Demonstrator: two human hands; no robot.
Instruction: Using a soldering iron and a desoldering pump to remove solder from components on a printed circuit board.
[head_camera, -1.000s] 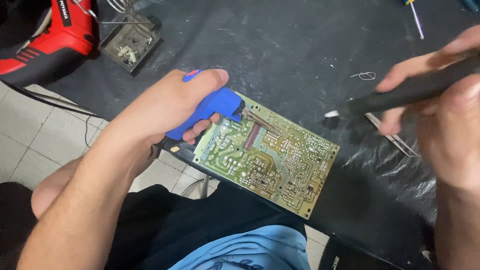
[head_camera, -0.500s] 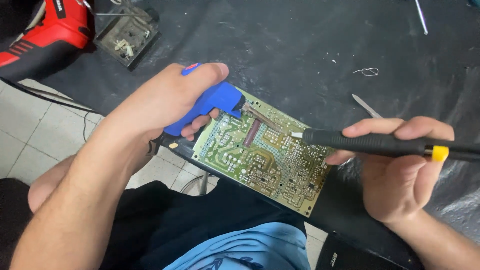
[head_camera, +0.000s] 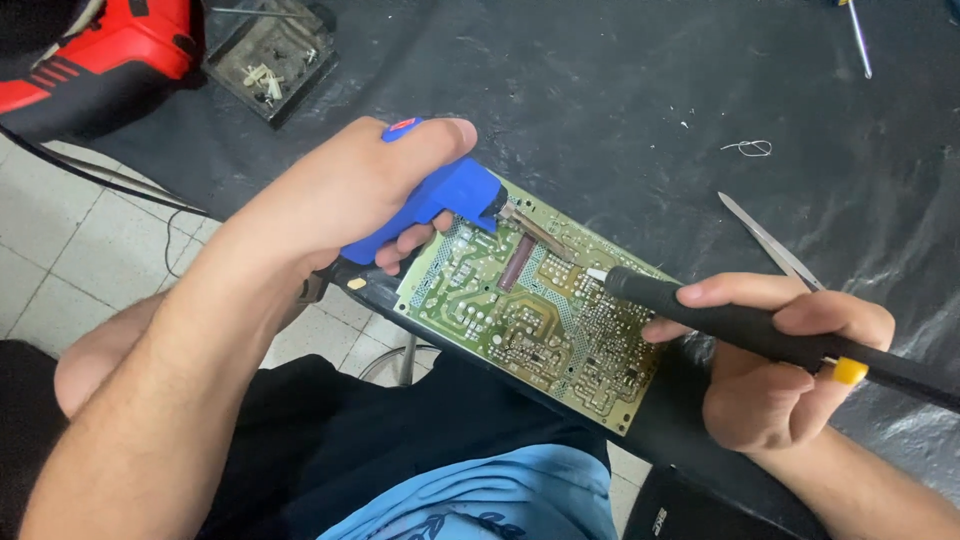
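A green circuit board (head_camera: 520, 320) lies solder side up at the near edge of a black-covered table (head_camera: 620, 100). My left hand (head_camera: 340, 195) grips a blue pistol-shaped soldering tool (head_camera: 440, 200); its metal tip rests on the board's upper part. My right hand (head_camera: 780, 360) holds a black pen-shaped tool with a yellow button (head_camera: 760, 330), its pale tip touching the board next to the blue tool's tip.
A red power tool (head_camera: 100, 60) and a small black tray of parts (head_camera: 270, 55) sit at the far left. Metal tweezers (head_camera: 770, 240) lie behind my right hand. A bit of wire (head_camera: 750, 148) and a thin rod (head_camera: 860, 40) lie farther back. Tiled floor lies below at left.
My right hand has come down from the upper right with the black tool and set its tip on the board. My left hand and the blue tool have stayed in place.
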